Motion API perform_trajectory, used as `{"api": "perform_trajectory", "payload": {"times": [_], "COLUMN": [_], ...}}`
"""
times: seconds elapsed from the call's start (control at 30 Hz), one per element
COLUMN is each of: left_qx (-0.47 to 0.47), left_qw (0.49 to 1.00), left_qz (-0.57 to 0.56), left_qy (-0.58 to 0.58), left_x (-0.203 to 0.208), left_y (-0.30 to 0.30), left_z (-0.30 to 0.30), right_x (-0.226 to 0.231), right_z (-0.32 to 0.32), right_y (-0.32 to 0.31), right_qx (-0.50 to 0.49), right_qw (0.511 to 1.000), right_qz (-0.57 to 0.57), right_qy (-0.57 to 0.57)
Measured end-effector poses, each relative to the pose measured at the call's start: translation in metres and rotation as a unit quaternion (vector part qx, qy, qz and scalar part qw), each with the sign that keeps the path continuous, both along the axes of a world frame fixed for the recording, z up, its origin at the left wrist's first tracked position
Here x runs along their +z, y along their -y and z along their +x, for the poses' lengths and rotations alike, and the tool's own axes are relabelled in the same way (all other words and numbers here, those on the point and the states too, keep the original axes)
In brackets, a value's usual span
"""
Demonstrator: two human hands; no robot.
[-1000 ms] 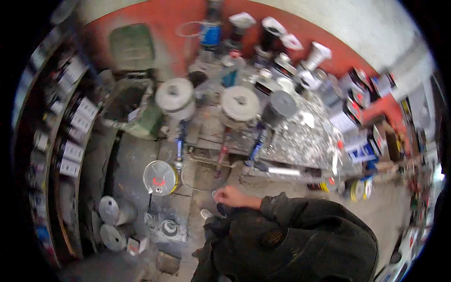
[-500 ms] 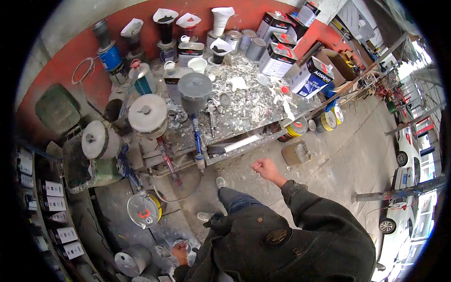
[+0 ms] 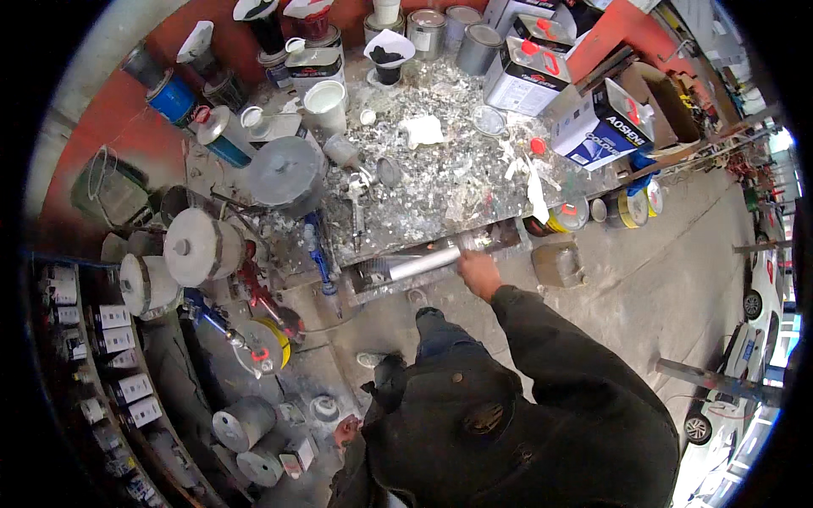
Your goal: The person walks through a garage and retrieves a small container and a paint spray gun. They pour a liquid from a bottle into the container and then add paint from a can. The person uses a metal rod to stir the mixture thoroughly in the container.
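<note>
My right hand (image 3: 479, 273) reaches to the open, shallow drawer (image 3: 500, 240) under the tabletop. Its fingers are curled at the drawer's front edge, right by the right end of a white roll (image 3: 426, 263). Whether they grip the roll, the edge or something inside is hidden. My left hand (image 3: 346, 431) hangs low beside my jacket, partly covered by the sleeve, above floor clutter; its fingers are too small and hidden to read. A spray gun (image 3: 357, 207) lies on the paint-spattered table (image 3: 440, 199) above the drawer.
Paint tins (image 3: 426, 34), metal solvent cans (image 3: 527, 76) and a white tub (image 3: 326, 106) stand on the table. Lidded grey pots (image 3: 286, 176) line its left end. Shelves of boxes (image 3: 118, 341) run down the left. A carton (image 3: 559, 264) and drums (image 3: 628, 209) sit on the floor to the right.
My right hand has moved forward to the drawer and the white roll. My body has come nearer the table, and the view has shifted with it. My left hand stays low.
</note>
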State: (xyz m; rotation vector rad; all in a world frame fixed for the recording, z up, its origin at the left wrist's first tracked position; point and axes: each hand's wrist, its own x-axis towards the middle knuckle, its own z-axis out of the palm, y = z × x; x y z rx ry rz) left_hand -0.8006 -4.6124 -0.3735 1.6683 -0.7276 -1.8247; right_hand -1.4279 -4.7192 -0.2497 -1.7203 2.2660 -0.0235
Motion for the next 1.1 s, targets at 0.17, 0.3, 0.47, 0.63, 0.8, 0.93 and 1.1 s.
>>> {"api": "perform_trajectory", "payload": {"times": [0.17,0.3,0.47,0.63,0.8,0.93,1.1], "left_qx": [-0.039,-0.047,-0.019,0.082,0.086,0.031,0.068], "left_qw": [0.996,0.994,0.994,0.993,0.984,0.978,0.983], "left_qz": [0.027,0.035,0.03,0.026,0.015,0.009,-0.087], "left_qy": [0.08,0.09,0.099,0.086,0.156,0.207,0.149], "left_x": [0.036,0.048,0.052,0.066,0.08,0.121,0.036], "left_y": [-0.012,-0.018,-0.028,-0.044,-0.065,-0.05,-0.102], "left_z": [-0.057,-0.095,-0.129,-0.141,-0.152,-0.184,-0.144], "right_x": [0.032,0.038,-0.021,-0.022,-0.106,-0.051,-0.068], "right_z": [0.007,-0.031,-0.065,0.01,0.048,0.013,-0.064], "right_y": [-0.044,-0.029,0.024,0.074,0.072,0.059,0.033], "right_qx": [0.086,0.037,-0.063,-0.187,-0.273,-0.085,0.144], "right_qw": [0.994,0.963,0.976,0.799,0.768,0.906,0.979], "right_qz": [-0.011,0.1,-0.011,0.174,0.048,0.037,-0.12], "right_qy": [0.063,0.25,0.209,0.545,0.577,0.413,-0.079]}}
